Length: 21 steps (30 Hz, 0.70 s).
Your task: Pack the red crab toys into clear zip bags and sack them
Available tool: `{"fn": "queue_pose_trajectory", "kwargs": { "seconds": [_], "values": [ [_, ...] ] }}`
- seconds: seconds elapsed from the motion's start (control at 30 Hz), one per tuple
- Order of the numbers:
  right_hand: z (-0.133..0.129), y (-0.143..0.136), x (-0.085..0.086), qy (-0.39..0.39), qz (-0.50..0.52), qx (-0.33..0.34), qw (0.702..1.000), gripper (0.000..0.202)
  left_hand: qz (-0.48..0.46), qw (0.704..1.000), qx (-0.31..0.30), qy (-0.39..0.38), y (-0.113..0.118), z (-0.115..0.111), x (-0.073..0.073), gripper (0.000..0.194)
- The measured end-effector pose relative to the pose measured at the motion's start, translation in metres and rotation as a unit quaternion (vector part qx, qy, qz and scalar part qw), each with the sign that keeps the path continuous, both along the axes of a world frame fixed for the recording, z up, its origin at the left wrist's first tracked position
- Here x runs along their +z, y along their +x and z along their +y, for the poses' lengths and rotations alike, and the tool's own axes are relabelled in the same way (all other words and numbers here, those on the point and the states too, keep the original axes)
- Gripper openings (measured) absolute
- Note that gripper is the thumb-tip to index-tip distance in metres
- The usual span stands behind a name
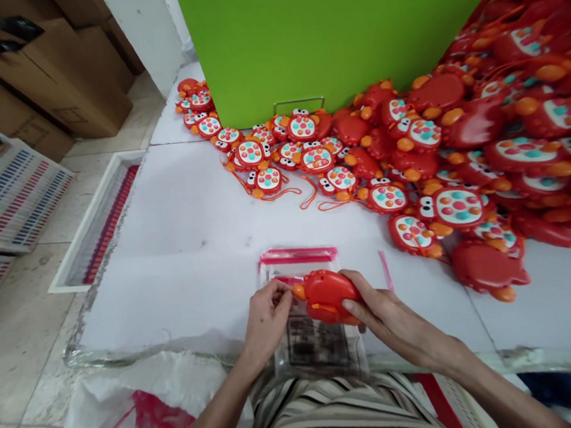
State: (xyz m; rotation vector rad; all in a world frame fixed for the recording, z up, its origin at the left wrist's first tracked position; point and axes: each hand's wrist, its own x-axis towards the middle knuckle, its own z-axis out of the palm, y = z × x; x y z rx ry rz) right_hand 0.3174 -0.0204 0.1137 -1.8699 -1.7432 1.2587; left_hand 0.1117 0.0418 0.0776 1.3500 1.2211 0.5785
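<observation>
Red toy [325, 294], one: held above the table's near edge, plain side up, over the clear bag. Hands, two, both closed on it. Your left hand [268, 317] pinches the orange tip at one end between thumb and fingers; your right hand [392, 318] grips the other end, thumb on top.

Clear bag [275, 268], at least one: flat on the table [179, 250] beneath your hands, a pink band along its far edge. Whether more lie under it, you cannot tell. Pink strip [386, 270], one: on the table, right of the bag.

Toy pile [441, 160], one: dozens of like toys, too overlapped to count, heaped highest at your right and thinning leftward along the green panel [330, 37]. Panel, one; wire loop [299, 101], one, at its foot.

Containers. White sack [190, 375], one: below the table's near edge on your left, crumpled pink plastic [158, 421] in it. White tray [74, 262], one: on the floor, with red and blue slats showing inside. Slatted crates [14, 198], two visible, stacked far left. Cardboard boxes [59, 87], several: behind the crates, black plastic [19, 27] on one.
</observation>
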Motion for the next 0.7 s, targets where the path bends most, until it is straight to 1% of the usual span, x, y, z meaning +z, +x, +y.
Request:
{"fn": "queue_pose_trajectory", "kwargs": {
  "seconds": [0.07,0.17,0.3,0.37,0.43,0.5,0.57,0.63,0.7],
  "values": [
    [0.005,0.005,0.005,0.004,-0.011,0.032,0.999,0.038,-0.01,1.0,0.008,0.004,0.0,-0.002,-0.002,0.015],
    [0.017,0.015,0.01,0.031,-0.027,0.081,0.996,0.032,-0.025,1.0,0.014,-0.007,0.0,-0.007,-0.004,0.017],
    [0.031,0.023,0.009,0.079,-0.03,0.139,0.987,0.031,-0.038,0.998,0.02,-0.035,0.003,-0.012,-0.004,0.016],
    [0.033,0.022,0.007,0.119,-0.037,0.136,0.983,0.032,-0.056,0.997,0.031,-0.043,0.004,-0.013,-0.002,0.016],
    [0.033,0.019,0.007,0.147,-0.031,0.128,0.98,0.038,-0.066,0.996,0.044,-0.043,0.005,-0.013,-0.001,0.016],
    [0.032,0.016,0.008,0.149,-0.014,0.138,0.979,0.04,-0.063,0.996,0.042,-0.043,0.005,-0.014,-0.002,0.017],
    [0.032,0.014,0.012,0.139,-0.008,0.16,0.977,0.038,-0.064,0.996,0.026,-0.049,0.006,-0.016,-0.004,0.018],
    [0.032,0.013,0.015,0.129,-0.025,0.171,0.976,0.037,-0.074,0.995,0.021,-0.065,0.006,-0.018,-0.007,0.019],
    [0.032,0.013,0.016,0.126,-0.038,0.17,0.977,0.037,-0.082,0.993,0.029,-0.081,0.007,-0.02,-0.008,0.02]
  ]
}}
